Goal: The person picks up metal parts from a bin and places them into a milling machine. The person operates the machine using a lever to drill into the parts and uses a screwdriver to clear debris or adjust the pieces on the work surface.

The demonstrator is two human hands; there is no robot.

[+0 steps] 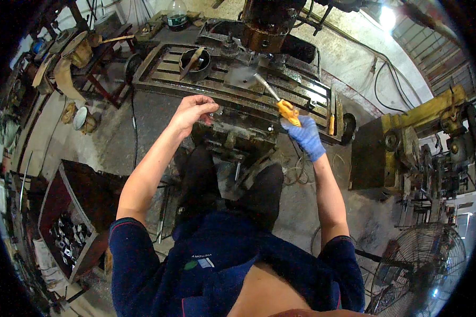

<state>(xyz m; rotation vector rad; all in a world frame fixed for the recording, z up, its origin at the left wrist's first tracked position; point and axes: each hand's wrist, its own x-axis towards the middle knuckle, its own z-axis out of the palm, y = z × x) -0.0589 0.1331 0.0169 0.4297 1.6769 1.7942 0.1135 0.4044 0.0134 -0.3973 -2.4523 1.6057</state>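
My right hand (pixel 304 138), in a blue glove, grips a yellow air blow gun (pixel 287 111). Its long metal nozzle (pixel 267 87) points up and left over the slotted machine table (pixel 169 79). Past the nozzle tip lies a pale, blurred patch (pixel 240 77) on the table, perhaps spray or a metal plate. My bare left hand (pixel 194 112) is held in front of the table's near edge with thumb and fingers pressed together. Whether something small is pinched there is hidden. Beyond it, a dark round pot (pixel 195 64) with a brush (pixel 195 55) in it stands on the table.
Above the table hangs the machine's dark head (pixel 267 26). A clear bottle (pixel 177 15) stands at the back left. To the lower left is a metal bin (pixel 71 232) holding small metal parts. A yellow machine (pixel 423 113) and a floor fan (pixel 420 269) are on the right.
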